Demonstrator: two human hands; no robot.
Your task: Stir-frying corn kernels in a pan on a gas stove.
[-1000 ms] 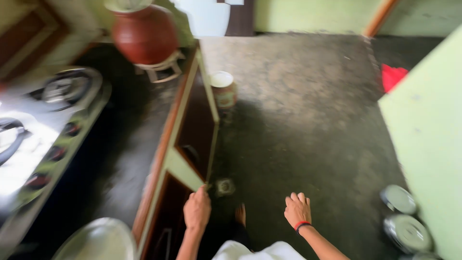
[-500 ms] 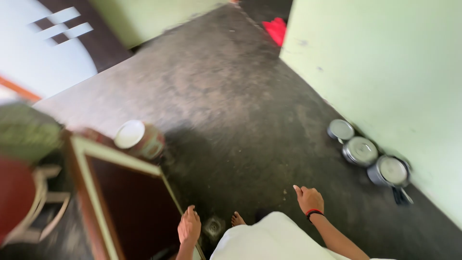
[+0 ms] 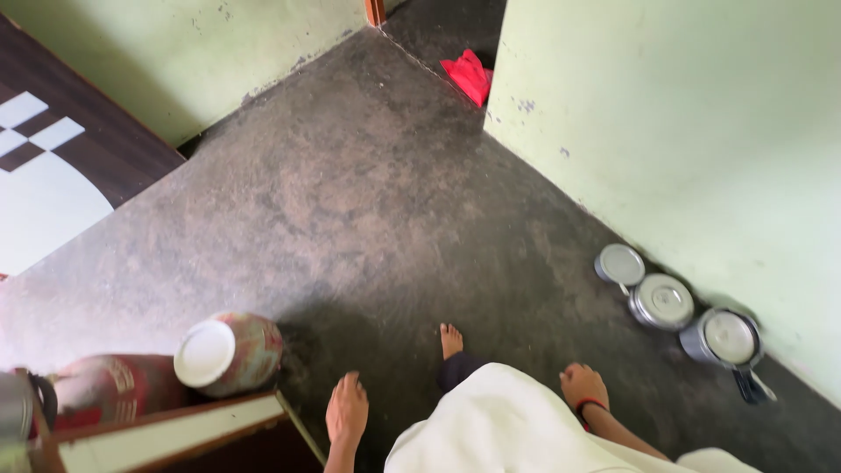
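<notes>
My left hand hangs low with fingers loosely apart and holds nothing; it is just right of the corner of a wooden counter. My right hand, with a red band at the wrist, is also empty, fingers relaxed, beside my white garment. One bare foot shows on the dark floor ahead of me. A round pot with a white lid stands on the floor left of my left hand.
Three lidded steel pots line the base of the pale green wall on the right. A red cloth lies by the far wall corner. A reddish cylinder stands behind the counter. A dark patterned door panel is at left.
The view has swung right, away from the stove and counter, toward the open floor and steel pots. Both hands stay low and empty.
</notes>
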